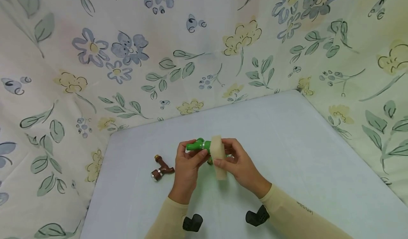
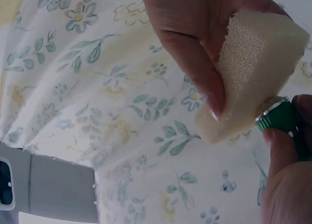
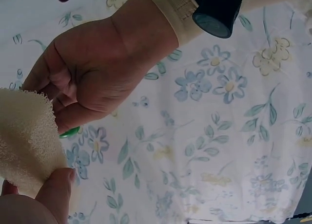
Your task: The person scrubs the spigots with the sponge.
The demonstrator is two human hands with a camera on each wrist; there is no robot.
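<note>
In the head view my left hand (image 1: pixel 187 170) pinches a green plastic tap (image 1: pixel 195 146) between thumb and fingers, its ribbed, silver-ringed end facing right. My right hand (image 1: pixel 244 166) grips a thick cream sponge (image 1: pixel 217 152), thumb on the near side and fingers behind. The sponge is against the tap's ribbed end; the left wrist view shows the tap's silver rim (image 2: pixel 273 109) at the sponge's face. Left of my left hand, a brown tap (image 1: pixel 164 168) with a brass thread lies on the table. A small brass-coloured piece (image 1: pixel 210 161) shows below the hands, mostly hidden behind the sponge.
The white table (image 1: pixel 271 125) extends around both hands. A floral curtain (image 1: pixel 191 62) hangs along its back and sides. Black camera mounts (image 1: pixel 192 223) sit at both wrists, over cream sleeves (image 1: pixel 296 210).
</note>
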